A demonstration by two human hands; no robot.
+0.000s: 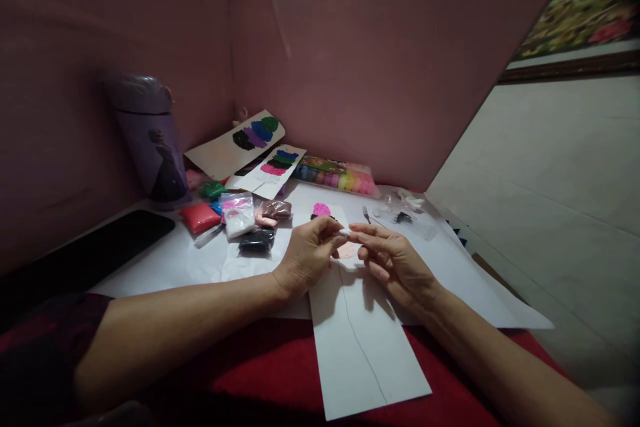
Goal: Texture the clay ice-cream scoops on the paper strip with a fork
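Between the fingertips of my two hands is a small piece of white modelling clay (345, 232). My left hand (309, 252) pinches it between thumb and forefinger. From the other side, my right hand (403, 259) has its fingertips closed on the piece, its lower fingers loosely curled. Below both hands lies a long white card (363, 357) with a drawn pencil line running down it. At the card's far end is a bumpy pink clay patch (321, 209); a black patch under it is mostly covered by my left hand. A peach clay patch (346, 251) shows between the hands.
Left of my hands are bags of clay: red (200, 218), white (240, 221), black (257, 241) and brown (277, 210). A small fork (366, 214) lies behind my right hand. Decorated cards (273, 170), a clay pack (335, 175) and a purple tumbler (153, 147) stand farther back.
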